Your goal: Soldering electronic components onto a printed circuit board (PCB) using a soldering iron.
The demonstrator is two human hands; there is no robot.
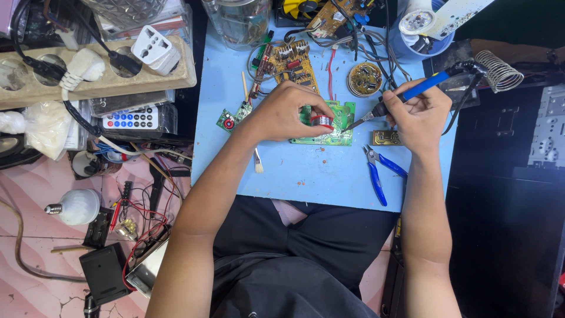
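Cluttered bench, blue mat [306, 176] under both hands. Green board [336, 126] between hands, flat on mat. Left hand [288, 112] on board, fingers pinched around small red spool [321, 121]. Right hand [419, 115] clamped on blue iron [412, 91], tip touching board. Blue pliers [376, 174] just below right hand. Remote [130, 118] well left of left hand.

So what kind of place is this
Likely a home electronics repair bench: the right hand holds a soldering iron to a green circuit board, with pliers and more boards around.
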